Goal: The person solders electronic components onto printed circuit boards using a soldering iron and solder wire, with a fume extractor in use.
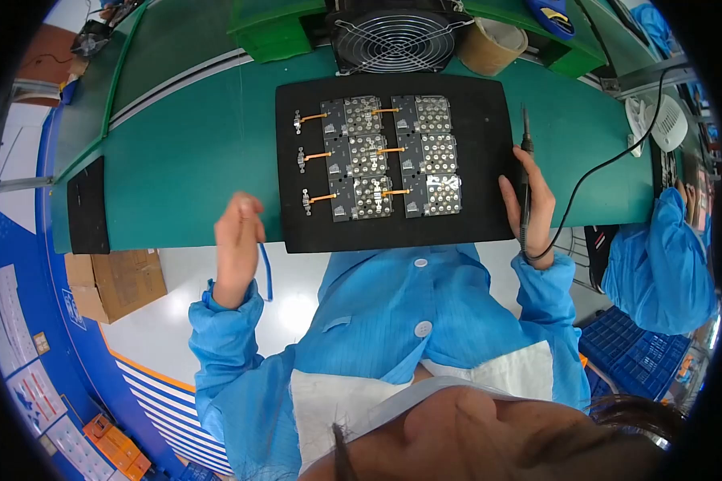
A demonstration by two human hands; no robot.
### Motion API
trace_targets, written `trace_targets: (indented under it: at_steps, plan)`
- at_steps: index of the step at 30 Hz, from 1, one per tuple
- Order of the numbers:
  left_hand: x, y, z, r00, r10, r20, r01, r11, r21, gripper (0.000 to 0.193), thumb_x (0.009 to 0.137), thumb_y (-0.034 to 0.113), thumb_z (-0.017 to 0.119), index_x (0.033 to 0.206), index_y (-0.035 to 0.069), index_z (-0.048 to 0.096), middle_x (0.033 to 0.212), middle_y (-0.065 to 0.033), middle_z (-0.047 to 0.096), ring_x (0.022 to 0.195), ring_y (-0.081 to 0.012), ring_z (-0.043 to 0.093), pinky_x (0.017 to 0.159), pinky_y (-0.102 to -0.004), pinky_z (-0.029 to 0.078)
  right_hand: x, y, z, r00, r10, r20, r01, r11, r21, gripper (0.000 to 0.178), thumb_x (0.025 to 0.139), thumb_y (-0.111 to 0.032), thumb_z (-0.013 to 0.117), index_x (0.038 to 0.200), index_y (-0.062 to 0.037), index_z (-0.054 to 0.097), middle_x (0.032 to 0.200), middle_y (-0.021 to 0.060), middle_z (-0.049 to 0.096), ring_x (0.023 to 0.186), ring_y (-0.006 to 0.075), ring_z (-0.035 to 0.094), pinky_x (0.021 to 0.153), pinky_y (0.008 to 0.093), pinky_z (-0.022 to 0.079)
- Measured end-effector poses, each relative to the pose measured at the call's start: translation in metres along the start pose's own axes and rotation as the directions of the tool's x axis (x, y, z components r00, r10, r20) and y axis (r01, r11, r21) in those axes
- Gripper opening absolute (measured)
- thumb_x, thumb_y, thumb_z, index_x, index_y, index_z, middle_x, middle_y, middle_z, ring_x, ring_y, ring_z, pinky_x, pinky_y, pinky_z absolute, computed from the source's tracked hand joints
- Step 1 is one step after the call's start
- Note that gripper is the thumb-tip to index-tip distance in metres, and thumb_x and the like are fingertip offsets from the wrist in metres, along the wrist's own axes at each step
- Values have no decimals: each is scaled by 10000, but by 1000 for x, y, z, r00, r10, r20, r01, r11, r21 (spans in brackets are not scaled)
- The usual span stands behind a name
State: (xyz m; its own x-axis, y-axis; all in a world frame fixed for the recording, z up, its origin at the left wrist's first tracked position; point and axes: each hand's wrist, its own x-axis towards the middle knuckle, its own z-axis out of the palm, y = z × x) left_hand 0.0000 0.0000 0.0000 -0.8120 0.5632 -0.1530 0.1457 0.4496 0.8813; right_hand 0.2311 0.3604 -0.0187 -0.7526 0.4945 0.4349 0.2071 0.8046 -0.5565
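Head [497, 437]: toward worktop [184, 152]
Right hand [541, 204]: gripping iron [525, 188], tip away, probably sparing boards [435, 152]
Left hand [238, 236]: near edge, grip unclear

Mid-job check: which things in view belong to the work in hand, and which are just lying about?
In the work:
Slim black pen-shaped tool with a black cable, in the right hand
Black circuit boards with orange strips
Black rectangular mat under them

Apparently just lying about:
Round tan tape roll behind the mat
Brown cardboard box
Blue plastic crates
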Motion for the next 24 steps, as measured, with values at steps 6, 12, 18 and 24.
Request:
trace_targets:
  at_steps: [6, 12, 18, 24]
  plan:
    - [2, 70, 28, 959, 113, 260, -98, 993, -71, 141, 986, 112, 507, 1076, 14, 554, 804, -55, 506, 708, -117, 508, 619, -265, 414, 9, -33, -11, 986, 104, 129, -135, 957, 257, 470, 821, 15, 699, 1268, -5, 557, 1055, 147, 656, 909, 211, 667, 796, 307, 543]
    - [11, 77, 116, 733, 428, 529, -414, 898, -153, 241, 916, 47, 573, 1155, 17, 559, 1002, -143, 510, 901, -274, 557, 796, -359, 470, 17, -81, 2, 872, -42, 488, -323, 701, 636, 545, 835, 1, 709, 1337, -2, 496, 1147, 132, 577, 784, 106, 619, 646, 220, 522]
    - [14, 71, 125, 685, 439, 581, -313, 898, -310, 186, 924, 48, 569, 1096, 1, 621, 1053, -159, 541, 936, -299, 574, 827, -382, 471, 15, -85, 16, 847, -109, 520, -311, 691, 652, 459, 856, 81, 610, 1296, -9, 515, 1089, 117, 597, 619, 91, 605, 502, 217, 496]
    - [21, 61, 84, 750, 327, 575, -203, 941, -269, 209, 873, 50, 632, 1074, 30, 685, 880, -134, 642, 829, -286, 629, 721, -369, 500, 30, -89, 12, 759, -23, 650, -498, 622, 604, 378, 869, 103, 547, 1230, -5, 525, 1031, 91, 636, 585, 81, 607, 485, 210, 501]
